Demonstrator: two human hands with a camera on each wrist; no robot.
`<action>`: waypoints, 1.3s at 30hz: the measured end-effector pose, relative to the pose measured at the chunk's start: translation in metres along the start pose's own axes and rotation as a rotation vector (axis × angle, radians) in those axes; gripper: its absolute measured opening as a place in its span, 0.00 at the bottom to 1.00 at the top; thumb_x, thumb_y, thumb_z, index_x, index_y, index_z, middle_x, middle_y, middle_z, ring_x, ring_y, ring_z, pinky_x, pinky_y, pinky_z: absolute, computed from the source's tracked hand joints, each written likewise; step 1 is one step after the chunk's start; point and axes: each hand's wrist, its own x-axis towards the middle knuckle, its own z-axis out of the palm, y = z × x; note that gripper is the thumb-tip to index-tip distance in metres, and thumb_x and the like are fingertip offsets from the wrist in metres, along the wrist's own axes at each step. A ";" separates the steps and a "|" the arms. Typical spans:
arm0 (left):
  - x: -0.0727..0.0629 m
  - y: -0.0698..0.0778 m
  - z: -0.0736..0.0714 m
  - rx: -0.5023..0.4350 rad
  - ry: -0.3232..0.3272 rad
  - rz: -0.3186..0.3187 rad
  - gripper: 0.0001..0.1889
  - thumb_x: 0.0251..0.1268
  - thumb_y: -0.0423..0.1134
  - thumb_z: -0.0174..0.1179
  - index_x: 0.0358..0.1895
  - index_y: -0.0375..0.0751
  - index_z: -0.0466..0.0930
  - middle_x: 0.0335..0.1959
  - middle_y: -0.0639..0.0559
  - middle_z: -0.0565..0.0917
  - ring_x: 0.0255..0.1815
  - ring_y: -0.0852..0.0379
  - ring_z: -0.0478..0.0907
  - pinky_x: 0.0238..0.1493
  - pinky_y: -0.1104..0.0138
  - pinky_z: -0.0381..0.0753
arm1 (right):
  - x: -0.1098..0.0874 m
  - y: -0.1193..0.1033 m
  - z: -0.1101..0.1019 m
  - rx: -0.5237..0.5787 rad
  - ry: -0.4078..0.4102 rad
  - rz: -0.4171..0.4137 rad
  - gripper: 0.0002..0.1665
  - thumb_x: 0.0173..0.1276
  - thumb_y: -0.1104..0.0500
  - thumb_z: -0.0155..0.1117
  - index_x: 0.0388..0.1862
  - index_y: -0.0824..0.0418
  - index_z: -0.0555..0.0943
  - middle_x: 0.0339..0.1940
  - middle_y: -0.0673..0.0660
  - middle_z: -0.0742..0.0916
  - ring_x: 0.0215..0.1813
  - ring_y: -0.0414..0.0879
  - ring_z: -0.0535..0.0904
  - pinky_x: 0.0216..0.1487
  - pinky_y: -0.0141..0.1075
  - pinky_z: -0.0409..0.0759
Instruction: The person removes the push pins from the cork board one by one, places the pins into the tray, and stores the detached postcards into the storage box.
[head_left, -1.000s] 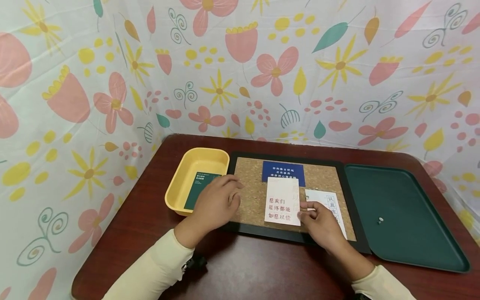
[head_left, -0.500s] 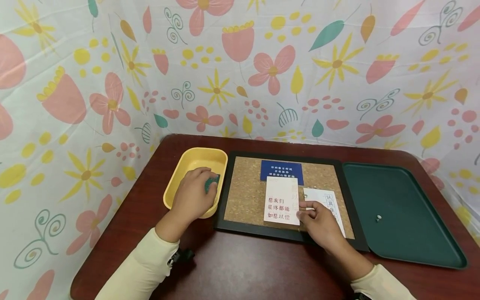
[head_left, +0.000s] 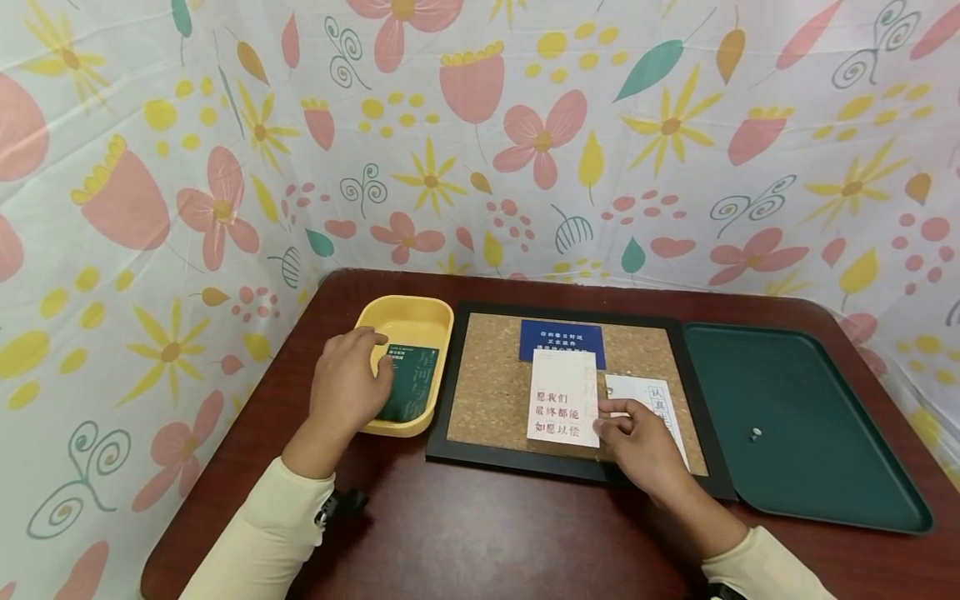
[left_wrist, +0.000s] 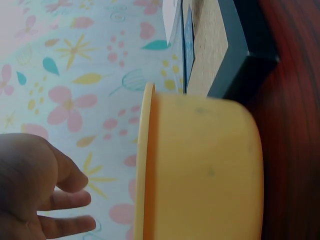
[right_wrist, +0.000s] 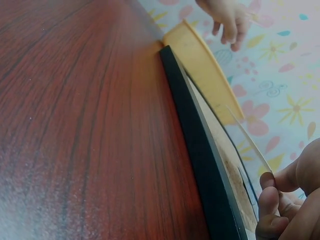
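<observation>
My right hand (head_left: pixel 641 442) pinches the right edge of a cream card (head_left: pixel 555 400) with red characters, over a framed corkboard (head_left: pixel 480 392). In the right wrist view this card shows nearly edge-on, tilted up from the board between thumb and fingers. Its top overlaps a blue card (head_left: pixel 562 337) with white writing. A white card (head_left: pixel 637 396) lies partly behind the right hand, with a pushpin (head_left: pixel 610 391) at its upper left. My left hand (head_left: pixel 345 387), fingers apart and holding nothing, hovers above the left side of a yellow basin (head_left: pixel 447 342). Inside lies a dark green card (head_left: pixel 411 383).
A dark green tray (head_left: pixel 795 400) stands right of the corkboard, with one loose pushpin (head_left: pixel 756 433) on it. Everything sits on a reddish-brown table (head_left: pixel 480 533). A flower-patterned cloth (head_left: pixel 480 208) rises behind and along the left.
My left hand has moved left, from the board's edge across the basin, uncovering more of the green card. The right hand and cream card have stayed in place.
</observation>
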 end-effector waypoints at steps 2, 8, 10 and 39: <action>0.000 -0.004 -0.002 0.027 -0.005 -0.031 0.17 0.69 0.38 0.61 0.57 0.35 0.83 0.63 0.37 0.79 0.64 0.33 0.70 0.63 0.40 0.68 | 0.000 0.000 0.000 0.008 -0.004 0.000 0.21 0.77 0.60 0.61 0.64 0.68 0.74 0.40 0.59 0.88 0.32 0.45 0.77 0.27 0.35 0.72; 0.001 -0.016 -0.004 0.065 -0.093 -0.138 0.21 0.72 0.39 0.60 0.63 0.33 0.78 0.63 0.35 0.78 0.64 0.31 0.70 0.62 0.40 0.70 | -0.001 -0.002 0.000 0.012 -0.011 -0.002 0.21 0.77 0.60 0.61 0.64 0.67 0.73 0.36 0.57 0.87 0.28 0.44 0.73 0.25 0.35 0.70; 0.001 -0.021 -0.004 0.068 -0.128 -0.173 0.22 0.73 0.39 0.59 0.65 0.32 0.76 0.64 0.33 0.76 0.64 0.31 0.69 0.62 0.39 0.70 | 0.000 -0.002 0.000 0.012 -0.010 -0.002 0.21 0.77 0.60 0.61 0.64 0.67 0.74 0.36 0.57 0.87 0.28 0.44 0.73 0.25 0.35 0.70; 0.013 -0.046 -0.005 0.101 -0.334 -0.354 0.24 0.72 0.26 0.50 0.71 0.32 0.69 0.52 0.32 0.79 0.46 0.39 0.79 0.47 0.45 0.79 | 0.002 -0.009 0.010 0.078 -0.012 -0.001 0.20 0.76 0.63 0.60 0.63 0.70 0.74 0.41 0.60 0.88 0.30 0.45 0.76 0.27 0.34 0.74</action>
